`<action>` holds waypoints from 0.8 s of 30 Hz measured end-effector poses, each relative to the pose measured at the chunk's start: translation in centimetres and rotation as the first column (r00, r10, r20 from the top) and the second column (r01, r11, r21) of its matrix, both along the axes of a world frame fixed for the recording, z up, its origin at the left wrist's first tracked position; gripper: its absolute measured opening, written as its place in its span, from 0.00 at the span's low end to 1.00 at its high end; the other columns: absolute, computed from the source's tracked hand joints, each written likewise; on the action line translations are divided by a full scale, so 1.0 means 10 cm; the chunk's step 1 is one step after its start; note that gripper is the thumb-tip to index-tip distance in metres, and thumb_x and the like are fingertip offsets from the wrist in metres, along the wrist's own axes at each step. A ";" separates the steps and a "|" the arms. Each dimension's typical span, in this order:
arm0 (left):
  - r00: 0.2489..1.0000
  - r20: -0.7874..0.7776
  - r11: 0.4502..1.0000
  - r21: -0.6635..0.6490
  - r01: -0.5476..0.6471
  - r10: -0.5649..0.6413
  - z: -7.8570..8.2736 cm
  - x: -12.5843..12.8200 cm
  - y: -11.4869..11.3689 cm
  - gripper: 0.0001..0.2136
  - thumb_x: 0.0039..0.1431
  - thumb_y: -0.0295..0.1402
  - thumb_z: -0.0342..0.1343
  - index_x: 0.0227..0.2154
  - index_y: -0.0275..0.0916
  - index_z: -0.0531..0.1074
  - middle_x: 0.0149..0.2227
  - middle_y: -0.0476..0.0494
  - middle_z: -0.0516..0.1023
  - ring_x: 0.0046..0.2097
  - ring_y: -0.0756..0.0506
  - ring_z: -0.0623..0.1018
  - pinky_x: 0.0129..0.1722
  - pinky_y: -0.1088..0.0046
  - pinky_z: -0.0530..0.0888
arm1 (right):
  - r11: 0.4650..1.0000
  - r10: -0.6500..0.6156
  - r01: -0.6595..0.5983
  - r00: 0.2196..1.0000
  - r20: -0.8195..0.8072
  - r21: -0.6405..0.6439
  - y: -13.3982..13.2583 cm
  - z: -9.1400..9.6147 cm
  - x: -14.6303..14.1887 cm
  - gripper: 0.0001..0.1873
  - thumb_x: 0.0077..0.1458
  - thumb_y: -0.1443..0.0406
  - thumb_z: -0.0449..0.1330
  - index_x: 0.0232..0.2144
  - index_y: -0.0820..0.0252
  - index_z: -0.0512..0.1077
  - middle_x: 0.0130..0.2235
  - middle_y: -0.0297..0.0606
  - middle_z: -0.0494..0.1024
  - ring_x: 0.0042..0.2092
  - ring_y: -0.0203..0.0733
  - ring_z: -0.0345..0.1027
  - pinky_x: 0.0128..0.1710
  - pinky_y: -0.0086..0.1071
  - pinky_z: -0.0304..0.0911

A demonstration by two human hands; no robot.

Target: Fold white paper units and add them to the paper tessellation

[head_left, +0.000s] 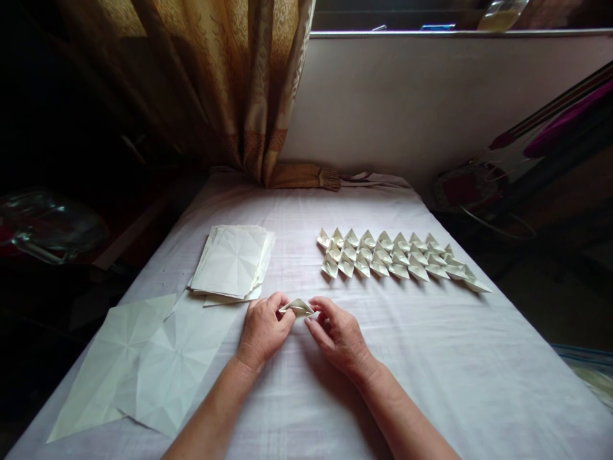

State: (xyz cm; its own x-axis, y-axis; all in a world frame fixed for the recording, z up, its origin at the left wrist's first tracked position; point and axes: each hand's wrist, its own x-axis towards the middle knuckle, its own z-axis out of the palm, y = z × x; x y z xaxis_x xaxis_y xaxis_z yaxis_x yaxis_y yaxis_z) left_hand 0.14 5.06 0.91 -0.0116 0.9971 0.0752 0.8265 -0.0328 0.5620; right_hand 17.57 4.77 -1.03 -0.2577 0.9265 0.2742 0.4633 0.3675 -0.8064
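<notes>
A small folded paper boat (297, 306) is held just above the cloth, its peak pointing away from me. My left hand (268, 326) pinches its left end between thumb and fingers. At the other end, my right hand (339, 332) has thumb and fingers closed about the right tip. Beyond and to the right stand several finished paper boats (383, 255) in close rows. Left of my hands lies a stack of creased paper sheets (232, 260). Nearer to me on the left, loose creased sheets (175, 364) overlap one another.
A pale cloth (454, 383) covers the table. Behind it hang a gold patterned curtain (239, 76) and a white wall (383, 108) with a ledge holding a jar (502, 16). Dark clutter stands at both sides.
</notes>
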 end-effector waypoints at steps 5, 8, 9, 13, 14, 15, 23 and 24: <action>0.996 0.085 0.998 -0.066 -0.008 0.014 0.03 0.02 -0.02 0.02 0.52 0.29 0.55 0.27 0.42 0.71 0.27 0.53 0.78 0.33 0.47 0.76 0.40 0.71 0.67 | 0.972 -0.023 -0.001 0.994 -0.103 -0.235 0.04 0.12 -0.04 0.15 0.57 0.58 0.55 0.43 0.60 0.70 0.34 0.38 0.79 0.27 0.35 0.69 0.27 0.27 0.63; 0.996 0.081 0.998 -0.054 -0.020 0.024 0.03 0.03 -0.03 0.07 0.50 0.26 0.55 0.32 0.42 0.73 0.30 0.53 0.79 0.35 0.47 0.76 0.43 0.69 0.68 | 0.953 -0.003 -0.004 1.000 -0.023 -0.304 0.09 0.18 -0.07 0.11 0.54 0.62 0.55 0.37 0.59 0.73 0.28 0.34 0.77 0.26 0.35 0.67 0.27 0.26 0.60; 0.996 0.081 0.998 -0.051 -0.025 0.029 0.03 0.03 -0.03 0.09 0.49 0.25 0.54 0.33 0.43 0.73 0.30 0.53 0.78 0.35 0.46 0.76 0.43 0.69 0.68 | 0.952 0.018 -0.008 0.999 0.030 -0.306 0.10 0.20 -0.08 0.09 0.53 0.64 0.55 0.34 0.59 0.74 0.26 0.33 0.76 0.26 0.35 0.66 0.27 0.26 0.58; 0.997 0.074 0.999 -0.038 -0.004 0.007 0.01 0.04 -0.05 0.10 0.50 0.25 0.54 0.35 0.43 0.74 0.27 0.53 0.77 0.35 0.46 0.76 0.43 0.69 0.68 | 0.951 0.044 0.010 0.985 0.166 -0.309 0.13 0.27 -0.14 0.09 0.52 0.66 0.55 0.27 0.57 0.76 0.22 0.30 0.73 0.25 0.34 0.63 0.26 0.26 0.53; 0.998 0.061 0.999 -0.036 0.013 -0.011 0.01 0.04 -0.05 0.09 0.51 0.25 0.54 0.34 0.43 0.74 0.27 0.53 0.77 0.35 0.46 0.76 0.44 0.69 0.68 | 0.947 0.030 0.029 0.983 0.180 -0.319 0.14 0.28 -0.16 0.09 0.51 0.66 0.55 0.26 0.57 0.76 0.22 0.30 0.73 0.25 0.34 0.63 0.26 0.26 0.53; 0.999 0.045 0.999 -0.039 0.031 -0.030 0.01 0.04 -0.05 0.08 0.51 0.25 0.54 0.33 0.43 0.74 0.27 0.53 0.77 0.35 0.46 0.76 0.44 0.68 0.68 | 0.943 0.015 0.050 0.981 0.193 -0.329 0.15 0.28 -0.17 0.09 0.51 0.66 0.56 0.25 0.57 0.76 0.22 0.30 0.73 0.25 0.34 0.63 0.26 0.25 0.53; 0.999 0.008 0.997 -0.062 0.040 -0.040 -0.02 0.08 -0.03 0.19 0.51 0.22 0.52 0.46 0.42 0.71 0.26 0.54 0.75 0.35 0.46 0.76 0.46 0.67 0.67 | 0.973 -0.008 0.077 0.953 0.302 -0.218 0.24 0.29 -0.19 0.06 0.49 0.71 0.58 0.28 0.57 0.74 0.23 0.30 0.74 0.24 0.33 0.62 0.26 0.25 0.51; 0.999 0.002 0.997 -0.064 0.049 -0.049 -0.02 0.08 -0.03 0.19 0.51 0.22 0.52 0.46 0.42 0.71 0.26 0.54 0.75 0.35 0.45 0.76 0.46 0.66 0.66 | 0.978 -0.008 0.075 0.947 0.321 -0.197 0.25 0.29 -0.19 0.06 0.48 0.71 0.58 0.27 0.58 0.73 0.23 0.30 0.73 0.24 0.33 0.61 0.26 0.25 0.50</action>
State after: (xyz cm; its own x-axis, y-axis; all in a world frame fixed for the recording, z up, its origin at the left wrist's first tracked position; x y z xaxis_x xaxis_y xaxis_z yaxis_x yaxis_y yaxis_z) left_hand 0.95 4.78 0.72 0.0371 0.9992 0.0115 0.8246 -0.0371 0.5645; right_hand 15.66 7.25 1.89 -0.2601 0.9655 -0.0109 0.7181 0.1859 -0.6707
